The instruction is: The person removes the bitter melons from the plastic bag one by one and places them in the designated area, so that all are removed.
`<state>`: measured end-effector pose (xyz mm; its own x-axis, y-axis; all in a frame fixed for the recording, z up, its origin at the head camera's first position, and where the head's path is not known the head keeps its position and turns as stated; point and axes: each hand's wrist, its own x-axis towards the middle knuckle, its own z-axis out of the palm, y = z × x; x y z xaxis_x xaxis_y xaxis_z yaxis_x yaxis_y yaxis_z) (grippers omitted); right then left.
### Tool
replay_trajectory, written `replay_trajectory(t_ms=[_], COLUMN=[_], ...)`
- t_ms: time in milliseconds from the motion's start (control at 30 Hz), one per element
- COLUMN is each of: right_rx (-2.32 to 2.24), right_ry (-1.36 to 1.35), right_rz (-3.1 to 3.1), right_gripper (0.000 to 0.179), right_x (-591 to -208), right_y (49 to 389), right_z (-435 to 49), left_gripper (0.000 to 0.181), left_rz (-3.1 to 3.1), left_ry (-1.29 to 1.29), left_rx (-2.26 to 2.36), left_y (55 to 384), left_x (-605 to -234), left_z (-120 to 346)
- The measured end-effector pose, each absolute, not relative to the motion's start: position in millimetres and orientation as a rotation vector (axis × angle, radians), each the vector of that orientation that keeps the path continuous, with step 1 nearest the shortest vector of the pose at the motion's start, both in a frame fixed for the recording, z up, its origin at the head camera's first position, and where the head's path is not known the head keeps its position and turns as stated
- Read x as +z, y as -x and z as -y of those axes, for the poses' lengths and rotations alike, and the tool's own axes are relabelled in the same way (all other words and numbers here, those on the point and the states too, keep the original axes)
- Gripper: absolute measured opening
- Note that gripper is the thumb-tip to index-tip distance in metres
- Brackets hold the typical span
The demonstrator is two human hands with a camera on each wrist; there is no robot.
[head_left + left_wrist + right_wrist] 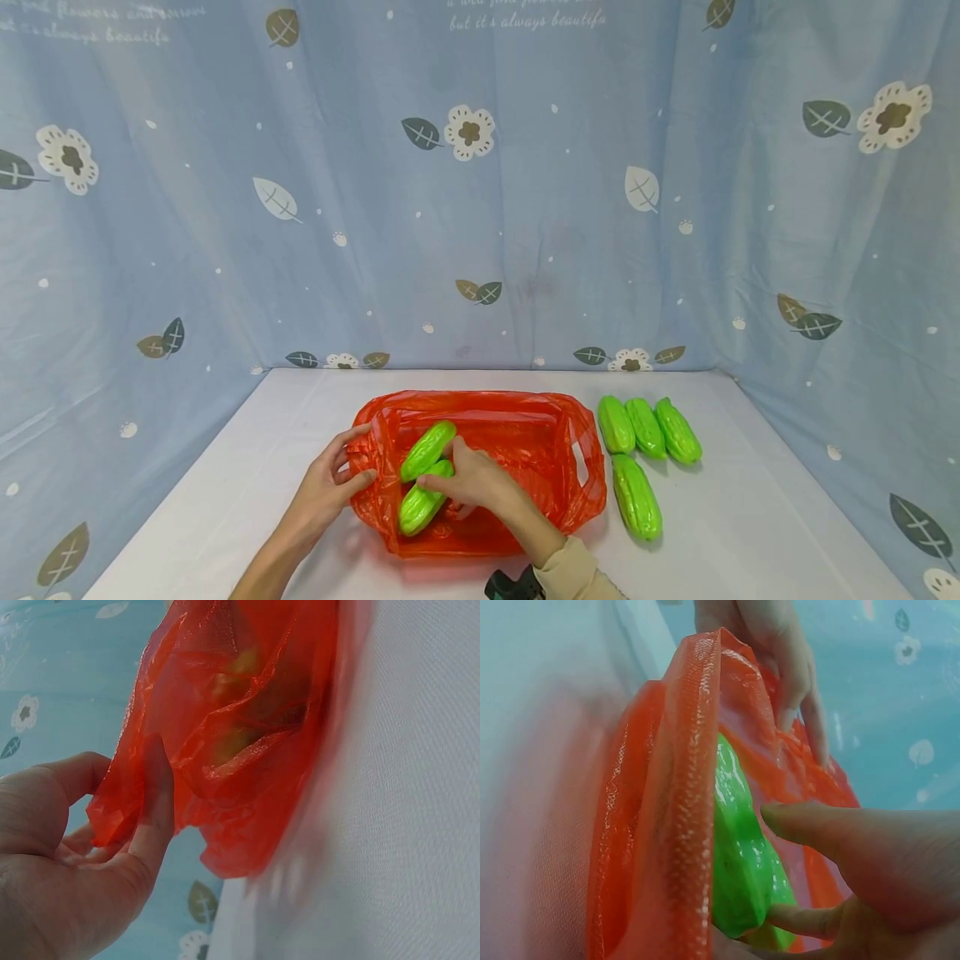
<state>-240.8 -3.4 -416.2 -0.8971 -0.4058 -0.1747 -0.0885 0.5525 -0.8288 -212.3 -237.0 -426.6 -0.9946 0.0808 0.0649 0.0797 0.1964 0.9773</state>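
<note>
A red plastic bag (517, 546) lies spread wide on the table, its mouth facing up. Two bright green, ridged gourds sit in its left part: an upper gourd (427, 450) and a lower gourd (417, 510). My left hand (330, 477) pinches the bag's left side, thumb on one face and fingers on the other, as the left wrist view shows. Inside the bag, my right hand (476, 479) holds the lower gourd near its far end, thumb across it. The right wrist view shows its fingers against the green skin (739, 855); part of its grip is hidden.
Right of the bag lie several more green gourds, three side by side (647, 429) and one nearer gourd (637, 497). A white cloth (720, 533) covers the table. A blue patterned curtain (540, 217) hangs behind. A dark device (516, 585) shows by the right sleeve.
</note>
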Motion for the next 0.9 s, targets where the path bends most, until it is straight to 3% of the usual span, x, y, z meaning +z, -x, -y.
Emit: replay_trajectory(t_ms=[900], right_rx=[-1.286], right_ry=[0.41], right_rz=[-2.385], right_gripper=[0.06], right_x=[-418.1], right_y=[249.0], right_z=[-3.5], left_gripper=[0.065], left_rz=[-2.421], left_ry=[-0.139], left_rx=[1.995], left_y=[212.5], left_x=[-427.9], left_z=[236.2])
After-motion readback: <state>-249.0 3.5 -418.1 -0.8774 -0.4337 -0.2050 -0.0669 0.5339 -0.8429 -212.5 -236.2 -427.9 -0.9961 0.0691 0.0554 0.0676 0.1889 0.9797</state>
